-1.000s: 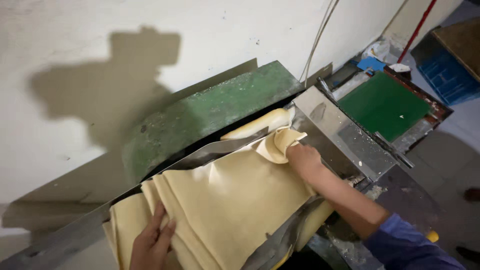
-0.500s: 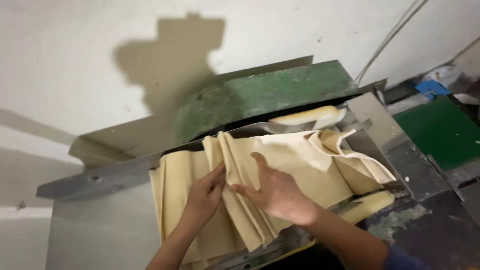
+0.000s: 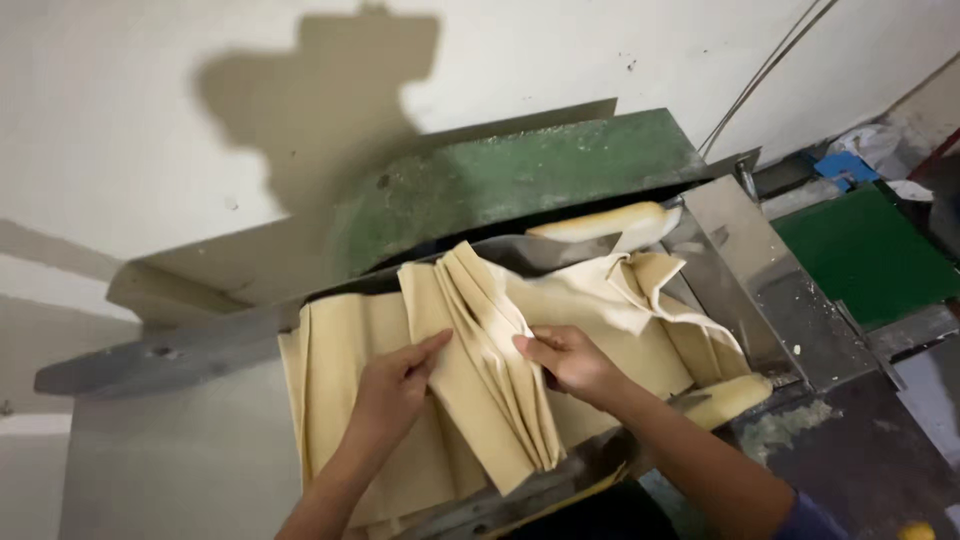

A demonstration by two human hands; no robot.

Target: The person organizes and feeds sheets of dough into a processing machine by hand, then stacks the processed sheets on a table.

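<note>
Pale yellow dough sheet (image 3: 480,370) lies folded in pleats on the steel tray (image 3: 170,480) of a green machine (image 3: 520,180), seen from the single head view. The raised bundle of folds runs with its long axis from the far side, near the machine's mouth, down toward the person, leaning slightly rightward at the near end. It sits directly between the two hands. The left hand (image 3: 395,385) presses its fingertips against the left flank of the bundle; the right hand (image 3: 570,362) pinches the right flank, fingers closed on the folds. Both are equally near, each touching the dough, set apart by the bundle alone.

Counted: one continuous sheet, gathered into roughly six pleats; two pale rollers, one at the back (image 3: 600,222) and one at the front right (image 3: 728,398); two hands.
</note>
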